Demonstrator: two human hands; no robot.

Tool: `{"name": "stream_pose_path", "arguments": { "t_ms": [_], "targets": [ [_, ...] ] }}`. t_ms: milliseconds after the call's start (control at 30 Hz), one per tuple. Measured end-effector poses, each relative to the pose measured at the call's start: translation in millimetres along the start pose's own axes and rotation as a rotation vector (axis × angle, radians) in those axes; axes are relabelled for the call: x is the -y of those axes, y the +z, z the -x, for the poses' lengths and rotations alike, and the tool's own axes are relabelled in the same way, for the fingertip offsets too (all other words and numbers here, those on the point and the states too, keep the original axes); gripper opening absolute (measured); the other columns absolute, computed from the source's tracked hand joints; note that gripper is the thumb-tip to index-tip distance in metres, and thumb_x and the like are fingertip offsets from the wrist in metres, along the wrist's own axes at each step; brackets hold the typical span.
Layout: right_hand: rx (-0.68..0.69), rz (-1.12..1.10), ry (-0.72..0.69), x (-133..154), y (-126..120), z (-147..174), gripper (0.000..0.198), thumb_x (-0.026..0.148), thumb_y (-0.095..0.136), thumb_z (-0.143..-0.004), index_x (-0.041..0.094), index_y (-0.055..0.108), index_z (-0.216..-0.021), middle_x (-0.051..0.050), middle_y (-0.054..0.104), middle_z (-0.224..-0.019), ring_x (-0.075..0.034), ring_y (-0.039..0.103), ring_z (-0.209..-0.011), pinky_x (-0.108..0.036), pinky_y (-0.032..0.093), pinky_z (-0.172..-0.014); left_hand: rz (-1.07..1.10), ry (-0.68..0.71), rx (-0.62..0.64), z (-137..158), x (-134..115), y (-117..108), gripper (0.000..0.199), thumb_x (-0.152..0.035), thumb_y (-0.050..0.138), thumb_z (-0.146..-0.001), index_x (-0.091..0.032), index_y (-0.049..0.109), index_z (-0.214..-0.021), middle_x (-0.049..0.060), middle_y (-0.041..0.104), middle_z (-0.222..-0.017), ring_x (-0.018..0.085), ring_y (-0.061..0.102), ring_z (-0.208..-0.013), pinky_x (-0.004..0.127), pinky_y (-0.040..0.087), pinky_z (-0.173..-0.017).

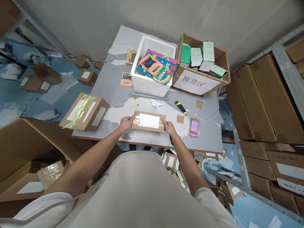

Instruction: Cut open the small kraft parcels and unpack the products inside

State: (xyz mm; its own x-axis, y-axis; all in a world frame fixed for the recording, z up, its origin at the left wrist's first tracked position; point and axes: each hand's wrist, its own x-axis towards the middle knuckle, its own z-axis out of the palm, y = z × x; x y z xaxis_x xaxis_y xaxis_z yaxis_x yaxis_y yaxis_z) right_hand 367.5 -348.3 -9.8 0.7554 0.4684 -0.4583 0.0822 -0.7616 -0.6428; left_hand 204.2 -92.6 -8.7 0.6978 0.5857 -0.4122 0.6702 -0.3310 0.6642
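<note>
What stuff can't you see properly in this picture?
All in the head view:
Inside the small taped box: hidden by its closed cardboard.
Any writing on its white label: too small to read.
The pink thing on the table: blurred into squares.
Bottom inside the white foam box: covered by books.
Brown carton, top left: cut off by the picture's edge.

We can't read the white label (149, 121) on the small box (147, 129), any print far too fine from here! Over right, the pink item (194, 128) blurs into blocks, and our view's left edge chops the big carton (35, 135) short.
</note>
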Motion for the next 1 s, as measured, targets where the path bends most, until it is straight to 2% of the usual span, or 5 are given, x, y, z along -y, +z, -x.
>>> {"name": "stream_pose_path", "arguments": {
  "t_ms": [333, 467, 733, 900, 1000],
  "targets": [
    [-0.129, 0.103, 0.006, -20, -21, 17, 0.052, 0.052, 0.027, -0.096, 0.017, 0.065, -0.095, -0.01, 0.069, -0.094, -0.019, 0.065, -0.085, -0.03, 0.047, -0.082, 0.008, 0.167, -0.029, 25, 10, 7, 0.075, -0.06, 0.061, -0.073, -0.011, 0.053, -0.13, 0.017, 0.059, -0.124, 0.027, 0.063, -0.098, 0.037, 0.05, -0.086],
    [-0.191, 0.429, 0.179, -50, -16, 40, 0.047, 0.043, 0.061, -0.083, 0.015, 0.053, -0.12, -0.018, 0.058, -0.121, -0.029, 0.055, -0.114, -0.039, 0.044, -0.092, -0.115, 0.462, -0.29, 46, 10, 18, 0.065, -0.052, 0.06, -0.08, -0.012, 0.052, -0.13, 0.02, 0.051, -0.132, 0.033, 0.05, -0.123, 0.047, 0.041, -0.103],
    [-0.075, 0.435, 0.269, -59, -8, 51, 0.053, 0.018, 0.048, -0.085, 0.009, 0.035, -0.136, -0.021, 0.059, -0.119, -0.028, 0.06, -0.107, -0.043, 0.045, -0.092, -0.346, 0.882, -0.125, 55, 16, 55, 0.036, -0.022, 0.039, -0.095, -0.022, 0.059, -0.126, 0.014, 0.06, -0.13, 0.028, 0.048, -0.13, 0.051, 0.038, -0.107],
    [-0.293, 0.218, -0.171, -3, -43, 54, 0.058, 0.019, 0.028, -0.092, 0.013, 0.018, -0.148, -0.018, 0.043, -0.143, -0.025, 0.046, -0.128, -0.042, 0.041, -0.102, -0.299, 0.872, -0.149, 47, 23, 65, 0.041, -0.014, 0.034, -0.095, -0.021, 0.06, -0.126, 0.014, 0.062, -0.129, 0.026, 0.048, -0.131, 0.051, 0.038, -0.107],
    [-0.014, 0.322, -0.522, 51, -44, 50, 0.058, 0.027, 0.033, -0.095, 0.021, 0.02, -0.151, -0.012, 0.043, -0.145, -0.025, 0.046, -0.128, -0.04, 0.041, -0.102, -0.264, 0.874, -0.154, 43, 24, 66, 0.041, -0.012, 0.034, -0.095, -0.022, 0.061, -0.125, 0.013, 0.063, -0.128, 0.025, 0.05, -0.13, 0.05, 0.039, -0.106]
  ]
}}
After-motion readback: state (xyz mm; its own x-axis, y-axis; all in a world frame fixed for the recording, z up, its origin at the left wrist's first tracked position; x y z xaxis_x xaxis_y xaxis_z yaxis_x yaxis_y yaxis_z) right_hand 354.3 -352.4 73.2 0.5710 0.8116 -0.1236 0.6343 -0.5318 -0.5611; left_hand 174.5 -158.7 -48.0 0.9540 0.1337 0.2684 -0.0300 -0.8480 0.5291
